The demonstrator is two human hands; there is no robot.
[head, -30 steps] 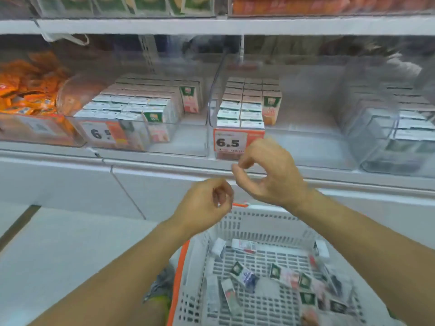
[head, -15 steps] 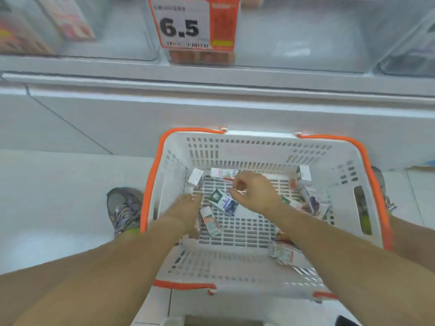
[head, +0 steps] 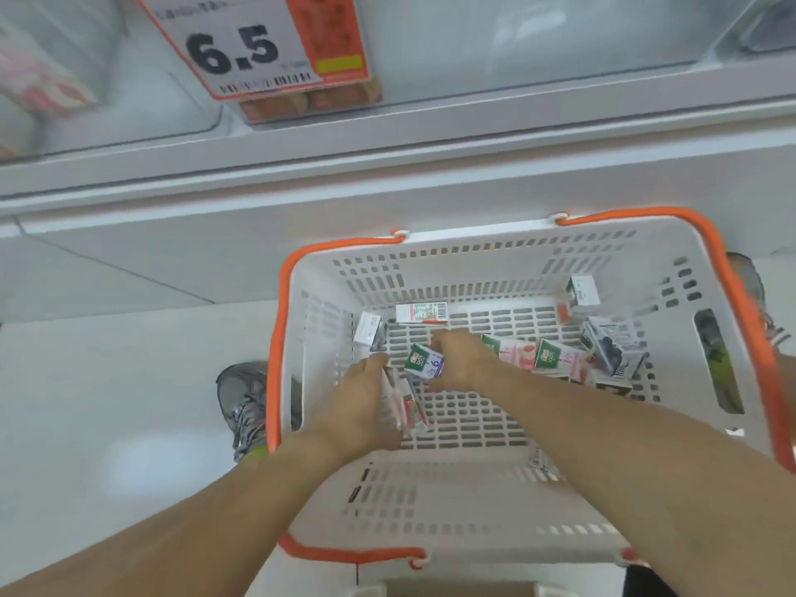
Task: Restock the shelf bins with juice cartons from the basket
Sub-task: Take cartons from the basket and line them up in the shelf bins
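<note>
Juice cartons are being gathered from the basket (head: 508,489) below the shelf bins.

A red-and-white carton (head: 407,405) is held in the curled fingers of the left hand (head: 359,402), and a green-topped carton (head: 425,361) is gripped by the right hand (head: 461,359). Loose cartons (head: 555,359) are left scattered on the basket floor to the right. Each carton is best grasped by its long sides and turned upright before being raised to the bin behind the price tag (head: 258,40), so rows are kept neat.

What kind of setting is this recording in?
Most likely a supermarket aisle: a printed 6.5 price tag with a barcode hangs on the shelf edge, and a white shopping basket with orange handles holds small juice cartons.
</note>
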